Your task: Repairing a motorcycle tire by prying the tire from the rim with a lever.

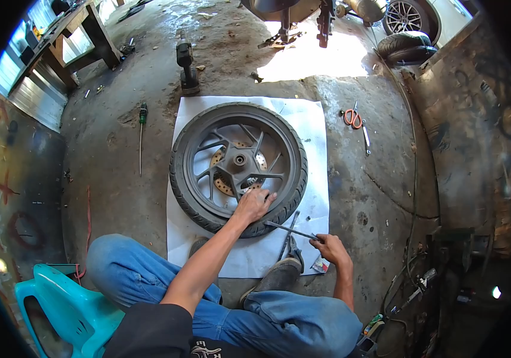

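A motorcycle wheel (pixel 192 210) with a black tyre, spoked grey rim and brake disc lies flat on a white sheet (pixel 311 119). My left hand (pixel 254 204) rests on the lower right of the rim, fingers apart and slightly bent. My right hand (pixel 329 247) grips a long metal bar (pixel 291 230) whose far tip touches the tyre near that hand. A second dark bar (pixel 288 237) and a pair of pliers (pixel 293 247) lie on the sheet beside my right boot (pixel 276 280).
A cordless impact driver (pixel 187 71) stands behind the sheet. A green-handled screwdriver (pixel 142 119) lies left; orange scissors (pixel 354 116) and a wrench (pixel 367 143) lie right. A teal chair (pixel 64 304) is at lower left. Metal panels (pixel 476 137) border the sides; spare tyres (pixel 401 48) sit behind.
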Available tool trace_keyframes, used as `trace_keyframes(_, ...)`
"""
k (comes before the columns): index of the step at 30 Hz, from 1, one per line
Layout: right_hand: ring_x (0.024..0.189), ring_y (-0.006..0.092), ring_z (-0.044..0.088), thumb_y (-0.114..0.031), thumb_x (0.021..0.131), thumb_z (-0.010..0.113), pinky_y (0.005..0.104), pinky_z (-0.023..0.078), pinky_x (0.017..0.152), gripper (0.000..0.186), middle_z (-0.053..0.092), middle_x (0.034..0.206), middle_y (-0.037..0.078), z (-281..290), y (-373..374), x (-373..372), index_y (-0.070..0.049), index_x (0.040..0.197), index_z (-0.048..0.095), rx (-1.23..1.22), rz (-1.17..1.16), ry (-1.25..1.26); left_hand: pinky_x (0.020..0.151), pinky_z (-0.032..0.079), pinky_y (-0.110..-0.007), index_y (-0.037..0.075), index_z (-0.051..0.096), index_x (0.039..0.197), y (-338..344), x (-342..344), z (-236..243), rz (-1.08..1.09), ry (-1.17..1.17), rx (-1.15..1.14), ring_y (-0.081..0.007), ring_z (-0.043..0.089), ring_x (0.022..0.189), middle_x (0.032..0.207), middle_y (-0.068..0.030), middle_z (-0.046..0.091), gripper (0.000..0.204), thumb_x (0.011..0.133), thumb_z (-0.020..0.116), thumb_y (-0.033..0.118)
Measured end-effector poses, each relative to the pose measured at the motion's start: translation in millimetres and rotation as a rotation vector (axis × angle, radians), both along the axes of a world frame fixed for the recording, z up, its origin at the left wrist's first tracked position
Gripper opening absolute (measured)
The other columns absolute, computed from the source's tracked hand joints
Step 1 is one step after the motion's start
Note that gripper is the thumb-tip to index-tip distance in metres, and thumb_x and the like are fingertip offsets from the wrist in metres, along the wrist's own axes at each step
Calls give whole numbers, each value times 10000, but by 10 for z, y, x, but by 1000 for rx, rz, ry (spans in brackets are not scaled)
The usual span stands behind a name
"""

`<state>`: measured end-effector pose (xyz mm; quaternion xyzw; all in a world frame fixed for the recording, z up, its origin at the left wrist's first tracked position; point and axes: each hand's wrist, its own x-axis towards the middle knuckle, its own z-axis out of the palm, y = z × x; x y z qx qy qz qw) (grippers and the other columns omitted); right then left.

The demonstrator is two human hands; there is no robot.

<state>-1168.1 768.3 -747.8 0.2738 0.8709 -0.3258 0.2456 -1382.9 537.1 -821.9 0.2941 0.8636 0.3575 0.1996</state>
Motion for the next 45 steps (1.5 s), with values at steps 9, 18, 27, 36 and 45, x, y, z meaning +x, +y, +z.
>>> trace_keyframes(9,1274,506,524,-304,904,759,490,482,1023,601,505,1364,312,14,205,15,-99,1435,563,265,-5,-121,1056,420,-505,6,663,1104,-78,372,144,327,351,149,-399,559,1186,1216,-198,631,285,1005,611,268)
trace_keyframes(18,1301,442,508,-224,892,772,518,432,1084,618,476,1432,273,-335,-243,-2323,-82,1446,539,448,83,834,1125,314,-573,-50,427,1382,-931,755,53,1338,326,29,-454,406,1331,1411,-266,420,615,919,724,225)
trace_keyframes(27,1190,499,505,-297,925,745,595,469,962,760,467,1370,320,-763,-106,-2815,-84,1561,388,385,22,576,1145,355,-522,-27,313,1560,-1025,597,-100,1419,46,137,-478,432,1369,1475,-336,417,740,1057,545,463)
trace_keyframes(36,1125,487,503,-376,845,806,567,455,937,926,479,1195,296,-481,-821,-1423,-16,1546,320,516,-305,435,1105,421,-488,46,523,1489,-1588,-759,-139,1049,240,-19,-453,526,1319,1408,-256,573,540,1062,538,376)
trace_keyframes(45,1334,503,378,-269,1037,577,567,303,1136,671,361,1393,337,-472,-1112,-938,85,1528,287,82,-677,587,1058,466,-542,41,391,1554,-1636,-1921,64,502,90,-464,-531,577,1244,1238,-387,634,729,1067,378,583)
